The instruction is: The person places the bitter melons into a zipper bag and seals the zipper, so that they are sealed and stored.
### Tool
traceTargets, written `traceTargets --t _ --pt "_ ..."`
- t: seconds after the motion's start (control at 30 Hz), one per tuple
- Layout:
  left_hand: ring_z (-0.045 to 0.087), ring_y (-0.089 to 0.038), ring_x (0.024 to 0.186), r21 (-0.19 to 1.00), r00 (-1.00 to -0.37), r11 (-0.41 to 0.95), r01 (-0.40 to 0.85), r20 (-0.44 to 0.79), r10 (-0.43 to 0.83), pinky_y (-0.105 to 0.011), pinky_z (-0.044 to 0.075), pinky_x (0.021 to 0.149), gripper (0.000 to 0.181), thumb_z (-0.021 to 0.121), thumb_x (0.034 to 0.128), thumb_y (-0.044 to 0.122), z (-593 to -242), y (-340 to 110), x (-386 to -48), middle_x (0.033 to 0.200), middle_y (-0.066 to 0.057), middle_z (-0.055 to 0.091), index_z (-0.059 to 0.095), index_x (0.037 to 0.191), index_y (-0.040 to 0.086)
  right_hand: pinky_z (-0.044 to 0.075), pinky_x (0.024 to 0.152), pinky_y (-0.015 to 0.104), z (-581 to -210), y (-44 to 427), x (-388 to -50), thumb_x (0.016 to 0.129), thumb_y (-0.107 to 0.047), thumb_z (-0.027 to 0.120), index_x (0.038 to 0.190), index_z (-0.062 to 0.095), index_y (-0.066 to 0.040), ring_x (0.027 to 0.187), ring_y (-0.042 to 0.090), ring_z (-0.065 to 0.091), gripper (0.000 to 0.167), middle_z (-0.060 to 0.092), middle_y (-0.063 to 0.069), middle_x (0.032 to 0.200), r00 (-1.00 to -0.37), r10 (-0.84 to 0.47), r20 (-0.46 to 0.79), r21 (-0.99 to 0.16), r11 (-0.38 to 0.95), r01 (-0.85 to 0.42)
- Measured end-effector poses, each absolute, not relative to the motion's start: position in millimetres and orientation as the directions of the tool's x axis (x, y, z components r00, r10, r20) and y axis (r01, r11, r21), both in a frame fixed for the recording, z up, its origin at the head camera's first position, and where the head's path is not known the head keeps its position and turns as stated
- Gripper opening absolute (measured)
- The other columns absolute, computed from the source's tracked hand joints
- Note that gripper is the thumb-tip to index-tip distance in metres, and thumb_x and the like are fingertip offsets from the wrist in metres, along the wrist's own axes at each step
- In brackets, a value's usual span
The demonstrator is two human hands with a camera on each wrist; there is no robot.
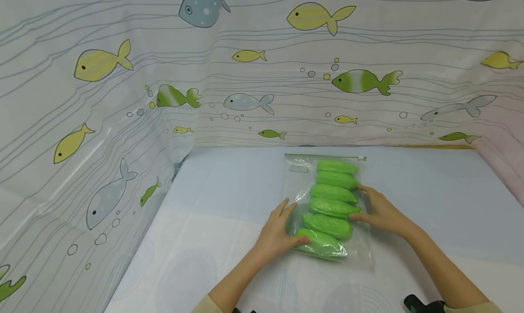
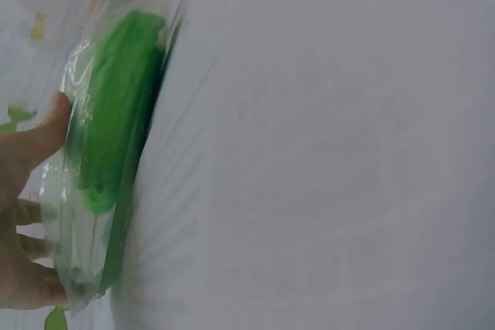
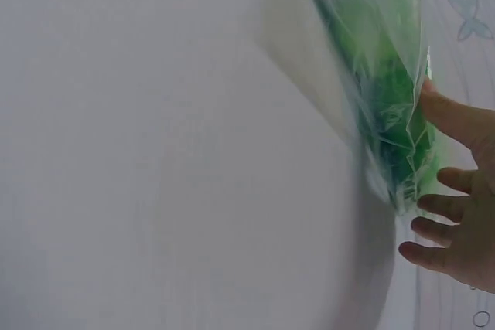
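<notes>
A clear zip bag [image 1: 300, 181] lies on the table with several long, plump, bright green pieces [image 1: 330, 207] stacked in a column inside it; their exact kind is unclear. At the bag's lower left is the left hand [image 1: 278, 235], fingers spread along the edge and thumb over the lowest piece. The right hand [image 1: 382, 210] touches the bag's right side with fingers and thumb extended. In the left wrist view, the thumb [image 2: 56, 117] meets the plastic beside a green piece [image 2: 124, 106]. The right wrist view shows the thumb [image 3: 448, 110] against the bag [image 3: 387, 106], the other fingers spread.
A pale cloth-covered table [image 1: 213, 190] lies under the bag. Behind and to the left hangs a curtain [image 1: 254, 76] printed with fish. A black object [image 1: 423, 305] is by the right wrist.
</notes>
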State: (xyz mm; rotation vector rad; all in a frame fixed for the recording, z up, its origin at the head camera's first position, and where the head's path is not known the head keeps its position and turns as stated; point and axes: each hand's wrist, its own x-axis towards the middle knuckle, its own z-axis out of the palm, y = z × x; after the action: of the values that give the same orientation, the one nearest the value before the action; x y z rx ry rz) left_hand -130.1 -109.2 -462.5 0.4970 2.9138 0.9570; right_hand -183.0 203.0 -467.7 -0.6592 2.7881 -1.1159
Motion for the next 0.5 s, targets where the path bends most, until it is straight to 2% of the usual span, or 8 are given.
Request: traceTargets --t 0.27,0.5 --pt "0.029 -0.034 0.139 0.608 -0.953 0.751 0.258 0.03 0.303 -0.052 0.039 0.105 0.101 0.081 0.0669 0.054 -460 -110 -132 0.156 -0.011 0.025 0.037 0.149 0.013 0.027 0.103 0.069 -467 199 -179 0.082 -0.03 0.077 0.137 0.03 0.019 0.125 0.058 0.03 0.088 0.035 0.042 0.136 -0.916 -0.386 0.114 -0.664 0.656 -0.359" --pt "0.029 -0.033 0.139 0.589 -0.951 0.77 0.245 -0.01 0.31 -0.054 0.04 0.103 0.1 0.079 0.0694 0.054 -457 -118 -132 0.156 -0.009 0.025 0.035 0.15 0.013 0.026 0.102 0.07 -465 198 -162 0.086 -0.029 0.074 0.138 0.032 0.016 0.127 0.057 0.03 0.081 0.036 0.039 0.138 -0.921 -0.368 0.13 -0.686 0.637 -0.352"
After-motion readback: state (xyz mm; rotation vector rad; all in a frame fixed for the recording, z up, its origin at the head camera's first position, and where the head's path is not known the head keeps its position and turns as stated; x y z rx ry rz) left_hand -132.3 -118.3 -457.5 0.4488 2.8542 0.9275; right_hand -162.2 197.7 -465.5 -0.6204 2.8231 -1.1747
